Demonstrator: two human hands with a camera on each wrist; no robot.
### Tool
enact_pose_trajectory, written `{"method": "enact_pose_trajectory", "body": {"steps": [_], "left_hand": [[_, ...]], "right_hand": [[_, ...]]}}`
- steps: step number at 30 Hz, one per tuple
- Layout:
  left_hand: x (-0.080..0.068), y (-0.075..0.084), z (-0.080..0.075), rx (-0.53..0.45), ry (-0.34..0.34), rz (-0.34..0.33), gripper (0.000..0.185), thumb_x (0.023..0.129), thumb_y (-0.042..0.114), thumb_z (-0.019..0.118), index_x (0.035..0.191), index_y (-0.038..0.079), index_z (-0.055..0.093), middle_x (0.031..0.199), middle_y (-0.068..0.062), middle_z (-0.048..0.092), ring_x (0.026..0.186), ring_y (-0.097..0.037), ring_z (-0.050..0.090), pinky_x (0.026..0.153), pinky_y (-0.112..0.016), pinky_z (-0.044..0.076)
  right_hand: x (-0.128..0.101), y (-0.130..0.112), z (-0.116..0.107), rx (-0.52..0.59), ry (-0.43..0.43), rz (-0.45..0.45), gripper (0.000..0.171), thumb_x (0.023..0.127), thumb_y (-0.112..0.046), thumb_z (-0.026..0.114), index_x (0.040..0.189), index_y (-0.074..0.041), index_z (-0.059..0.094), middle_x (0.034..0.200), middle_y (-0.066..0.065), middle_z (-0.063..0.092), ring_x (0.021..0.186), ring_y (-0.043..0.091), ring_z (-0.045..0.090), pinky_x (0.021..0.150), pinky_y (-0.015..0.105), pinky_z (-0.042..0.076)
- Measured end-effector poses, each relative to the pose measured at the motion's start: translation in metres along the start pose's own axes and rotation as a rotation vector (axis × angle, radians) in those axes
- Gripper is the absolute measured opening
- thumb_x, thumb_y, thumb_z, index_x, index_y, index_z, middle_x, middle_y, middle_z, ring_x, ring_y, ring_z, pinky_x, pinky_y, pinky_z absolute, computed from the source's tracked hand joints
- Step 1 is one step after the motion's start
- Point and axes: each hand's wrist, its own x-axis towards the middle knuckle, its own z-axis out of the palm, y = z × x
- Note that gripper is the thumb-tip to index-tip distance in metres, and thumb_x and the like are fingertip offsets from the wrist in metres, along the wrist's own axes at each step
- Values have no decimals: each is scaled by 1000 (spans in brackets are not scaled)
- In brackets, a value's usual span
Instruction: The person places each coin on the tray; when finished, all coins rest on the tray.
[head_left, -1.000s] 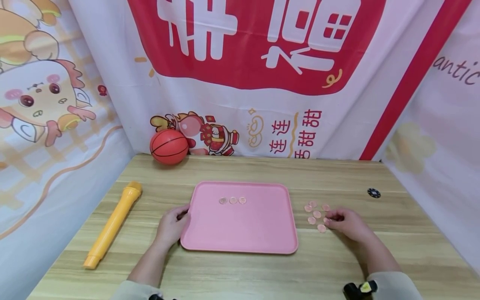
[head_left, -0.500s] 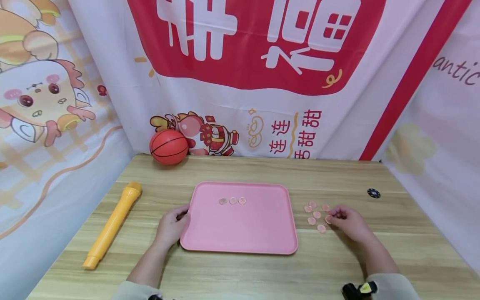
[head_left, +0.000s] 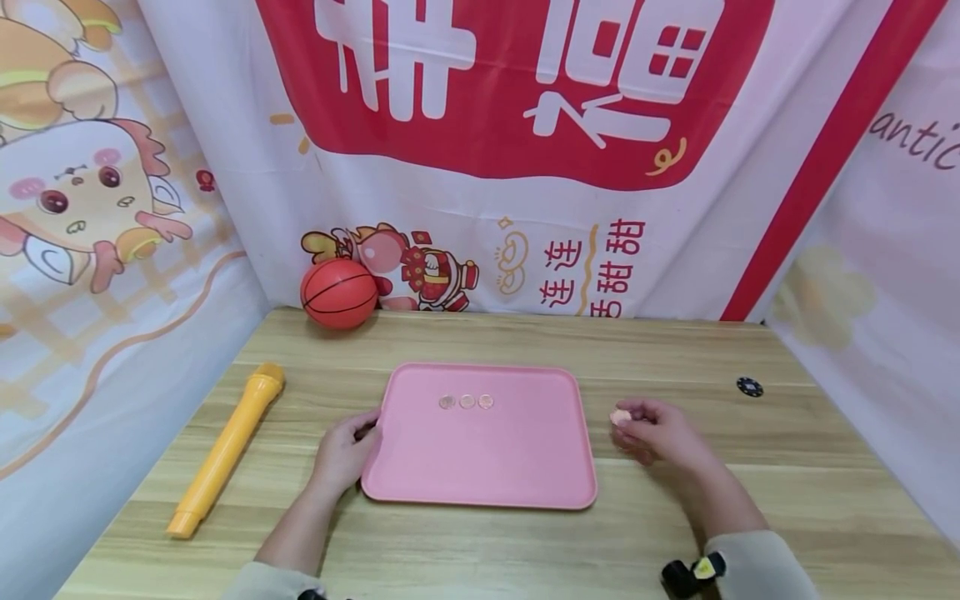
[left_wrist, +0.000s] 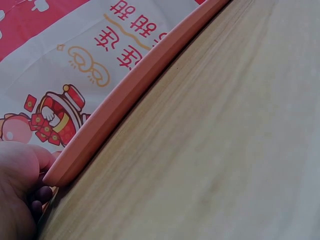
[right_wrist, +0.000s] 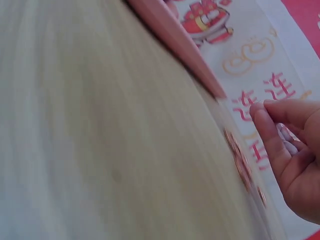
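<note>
A pink tray [head_left: 480,467] lies flat in the middle of the wooden table, with three small pink discs [head_left: 467,402] in a row near its far edge. My left hand [head_left: 347,450] grips the tray's left rim [left_wrist: 100,125], thumb on top. My right hand [head_left: 656,429] hovers just right of the tray and pinches one pink disc [head_left: 619,417] between thumb and fingertips. In the right wrist view more discs [right_wrist: 240,160] lie on the table under the curled fingers [right_wrist: 270,127]; in the head view the hand hides them.
A yellow toy microphone [head_left: 225,450] lies at the left of the table. A small orange basketball [head_left: 339,292] rests against the back curtain. A black chip [head_left: 748,387] sits at the far right. Printed cloth walls close three sides.
My right hand picked one disc from the pile, lifted it and moved left toward the tray. The left hand has stayed on the tray's rim.
</note>
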Motion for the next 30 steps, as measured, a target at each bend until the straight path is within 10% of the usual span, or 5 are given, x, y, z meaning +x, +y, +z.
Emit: {"method": "enact_pose_trajectory", "body": {"steps": [18, 30], "left_hand": [[2, -2, 1, 6, -4, 2, 37, 94, 13, 59, 128, 0, 63, 123, -23, 65, 109, -31, 62, 94, -41, 49], [0, 1, 0, -2, 4, 1, 35, 94, 12, 60, 126, 0, 64, 120, -22, 66, 106, -30, 63, 91, -37, 49]], "right_hand": [[44, -39, 77, 130, 16, -148, 48, 83, -6, 73, 126, 6, 56, 99, 1, 64, 89, 7, 58, 78, 19, 52], [72, -48, 116, 15, 39, -221, 40, 78, -6, 77, 114, 8, 65, 93, 10, 69, 79, 6, 58, 74, 20, 53]]}}
